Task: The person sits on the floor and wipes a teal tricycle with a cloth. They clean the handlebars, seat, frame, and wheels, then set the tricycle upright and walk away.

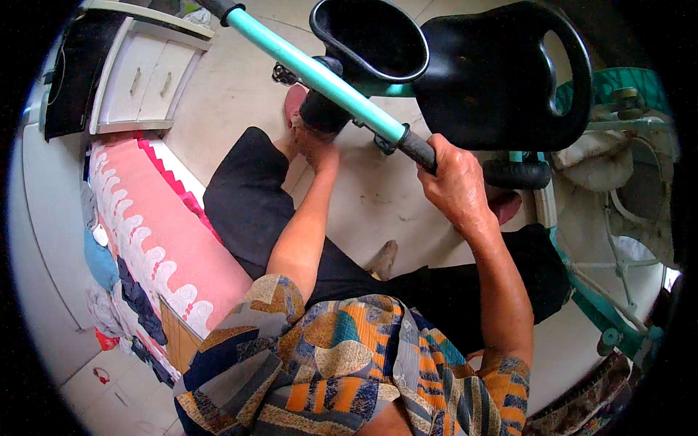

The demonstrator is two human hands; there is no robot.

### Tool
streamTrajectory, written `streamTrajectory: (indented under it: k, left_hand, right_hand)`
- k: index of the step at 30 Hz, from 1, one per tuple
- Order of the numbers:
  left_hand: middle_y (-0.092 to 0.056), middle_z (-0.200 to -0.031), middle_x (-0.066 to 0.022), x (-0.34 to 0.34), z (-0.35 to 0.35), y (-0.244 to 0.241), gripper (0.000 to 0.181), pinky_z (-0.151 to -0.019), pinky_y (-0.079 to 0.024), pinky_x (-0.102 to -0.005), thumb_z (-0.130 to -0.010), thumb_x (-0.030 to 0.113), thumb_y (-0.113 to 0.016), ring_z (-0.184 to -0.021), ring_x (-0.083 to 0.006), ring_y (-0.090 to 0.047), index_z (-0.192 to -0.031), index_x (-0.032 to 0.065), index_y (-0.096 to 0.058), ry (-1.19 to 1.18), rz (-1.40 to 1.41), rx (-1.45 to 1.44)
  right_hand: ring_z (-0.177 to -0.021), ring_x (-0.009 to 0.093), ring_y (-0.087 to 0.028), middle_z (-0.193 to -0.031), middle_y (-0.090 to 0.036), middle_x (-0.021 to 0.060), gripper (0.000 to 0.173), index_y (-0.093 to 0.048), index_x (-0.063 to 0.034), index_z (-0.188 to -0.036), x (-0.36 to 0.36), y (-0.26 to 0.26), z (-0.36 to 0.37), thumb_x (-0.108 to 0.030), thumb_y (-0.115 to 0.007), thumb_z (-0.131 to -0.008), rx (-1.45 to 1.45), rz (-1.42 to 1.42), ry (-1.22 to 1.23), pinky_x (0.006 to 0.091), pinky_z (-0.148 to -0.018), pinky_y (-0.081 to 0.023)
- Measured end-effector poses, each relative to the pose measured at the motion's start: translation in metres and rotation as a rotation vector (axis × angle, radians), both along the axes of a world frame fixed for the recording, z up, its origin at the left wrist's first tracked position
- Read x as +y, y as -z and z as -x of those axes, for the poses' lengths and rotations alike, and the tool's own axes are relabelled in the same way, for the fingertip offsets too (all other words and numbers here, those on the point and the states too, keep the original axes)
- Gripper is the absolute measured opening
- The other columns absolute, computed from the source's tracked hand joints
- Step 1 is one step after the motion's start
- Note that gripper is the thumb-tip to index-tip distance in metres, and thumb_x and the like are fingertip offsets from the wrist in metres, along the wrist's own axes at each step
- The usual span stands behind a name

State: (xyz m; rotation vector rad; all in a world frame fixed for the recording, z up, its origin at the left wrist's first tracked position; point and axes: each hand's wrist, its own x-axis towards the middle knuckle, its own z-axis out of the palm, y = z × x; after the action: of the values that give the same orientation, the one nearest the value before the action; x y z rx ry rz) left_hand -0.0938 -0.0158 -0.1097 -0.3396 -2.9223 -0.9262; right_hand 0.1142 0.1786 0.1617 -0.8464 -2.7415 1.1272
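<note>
A child's ride-on trike with a mint-green handlebar (322, 82) stands in front of me, tilted across the view. My right hand (455, 180) is wrapped around the black rubber grip (419, 150) at the bar's near end. Below the bar, my left hand (319, 151) reaches to a black part (325, 111) at the trike's front; its fingers are mostly hidden, so whether it grips that part is unclear. Behind the bar sits an oval black bin (376, 38). The black plastic seat (485, 82) has a handle-shaped cutout, and a black wheel (517, 173) shows beneath it.
At left are a pink cloth cover (169, 234) with white scallops and a white cabinet (147, 82). A green metal frame (600, 305) and a pale child's seat (594, 163) stand at right. Tiled floor (376, 201) lies between my legs.
</note>
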Motion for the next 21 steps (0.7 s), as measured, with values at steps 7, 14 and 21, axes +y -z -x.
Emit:
streamTrajectory:
  k: [7, 14, 21]
  left_hand:
    - [-0.046, -0.127, -0.0211, -0.024, 0.026, 0.028, 0.056, -0.089, -0.043, -0.0423, -0.074, 0.008, -0.062, -0.110, -0.0360, -0.048, -0.125, -0.0017, -0.041, 0.295, -0.107, -0.034]
    - [-0.058, -0.093, -0.0075, -0.010, -0.029, -0.016, 0.038, -0.073, -0.048, -0.0351, -0.069, 0.008, -0.066, -0.083, -0.0216, -0.055, -0.104, 0.0041, -0.054, -0.340, -0.709, -0.906]
    - [-0.059, -0.100, -0.0160, -0.004, -0.018, -0.022, 0.038, -0.074, -0.048, -0.0391, -0.068, 0.008, -0.065, -0.088, -0.0274, -0.059, -0.103, -0.0016, -0.052, -0.078, -0.234, -0.679]
  right_hand:
    - [-0.072, 0.043, -0.059, -0.072, -0.059, 0.0221, 0.017, -0.050, -0.0030, -0.081, 0.000, -0.003, 0.000, -0.006, -0.063, -0.070, 0.019, 0.035, 0.011, 0.0502, -0.064, -0.047]
    - [-0.072, 0.044, -0.059, -0.073, -0.060, 0.0236, 0.018, -0.050, -0.0015, -0.080, 0.003, 0.000, 0.002, -0.006, -0.064, -0.070, 0.009, -0.018, 0.021, 0.0510, -0.064, -0.047]
    - [-0.072, 0.043, -0.060, -0.072, -0.061, 0.0238, 0.016, -0.050, -0.0002, -0.078, 0.003, -0.003, 0.005, -0.006, -0.063, -0.071, 0.023, -0.085, 0.001, 0.0508, -0.064, -0.047]
